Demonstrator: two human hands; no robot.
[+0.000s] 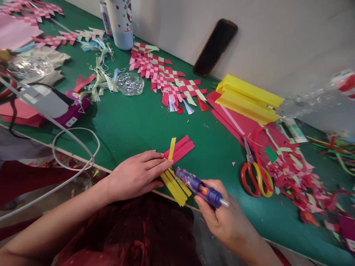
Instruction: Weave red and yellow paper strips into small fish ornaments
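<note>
Several red paper strips [181,147] and yellow paper strips [177,188] cross in a small woven piece at the table's front edge. My left hand [138,171] lies over the crossing, fingers stretched out and pressing the strips down. One short yellow strip [172,147] sticks up beyond the fingertips. In my right hand [222,210] is a blue glue gun [202,189], with a translucent stick poking out of its back end. The glue gun's front end is at the crossing, close to my left fingertips; its very tip is hard to make out.
Scissors [253,173] lie at right beside a pile of paper scraps [302,181] and folded yellow paper [249,99]. Behind are woven paper fish [166,74], a bead dish [131,84], a bottle [122,26] and a phone [215,47]. A white cable [97,147] loops at left.
</note>
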